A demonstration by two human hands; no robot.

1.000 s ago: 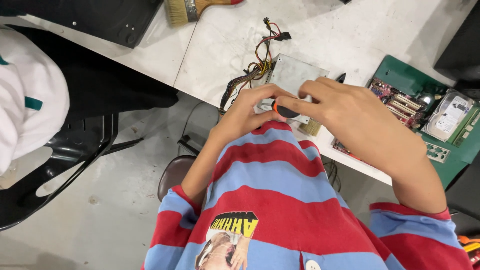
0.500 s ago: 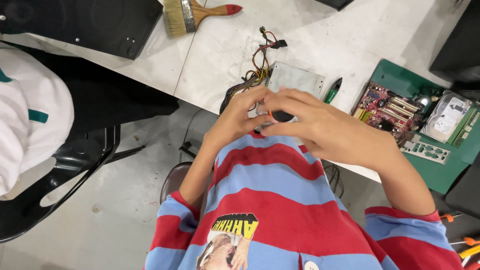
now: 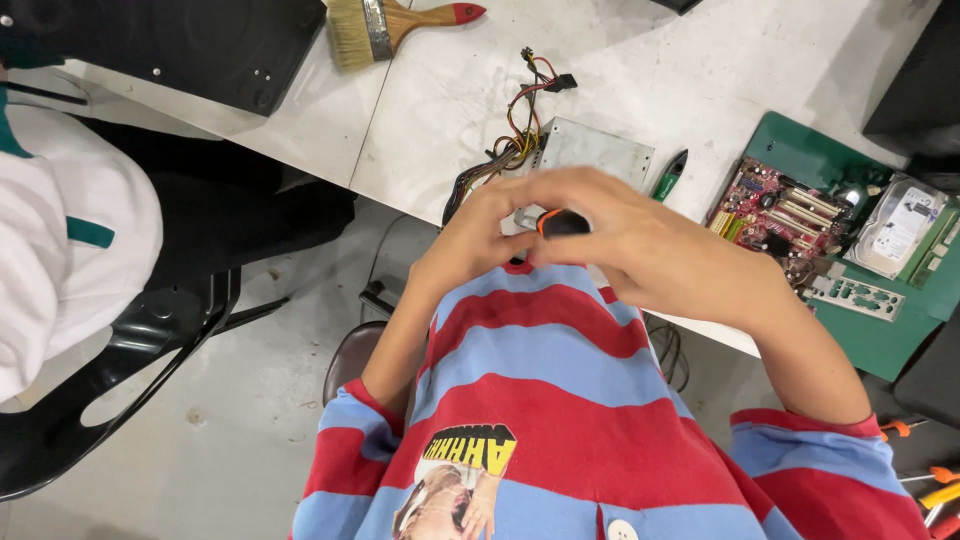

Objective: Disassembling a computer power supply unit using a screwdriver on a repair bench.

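Note:
Both hands meet in front of my chest at the near edge of the white table (image 3: 700,60). My right hand (image 3: 640,245) is wrapped around a black and orange tool handle (image 3: 562,221), probably a screwdriver; only its end shows. My left hand (image 3: 475,235) touches the same handle with its fingertips. Just beyond the hands lies a grey metal power supply box (image 3: 597,152) with a bundle of coloured wires (image 3: 515,135). A green-handled tool (image 3: 668,178) lies beside the box. The tool's tip is hidden by my hands.
A red circuit board (image 3: 780,215) and a hard drive (image 3: 900,230) sit on a green mat (image 3: 870,340) at right. A paintbrush (image 3: 385,25) and a black computer case (image 3: 170,45) lie at the back left. Another person in white (image 3: 60,230) sits on a black chair (image 3: 120,370).
My hands have shifted slightly up and left over the power supply, still together on the handle. The view has tilted, showing more of the table top and brush.

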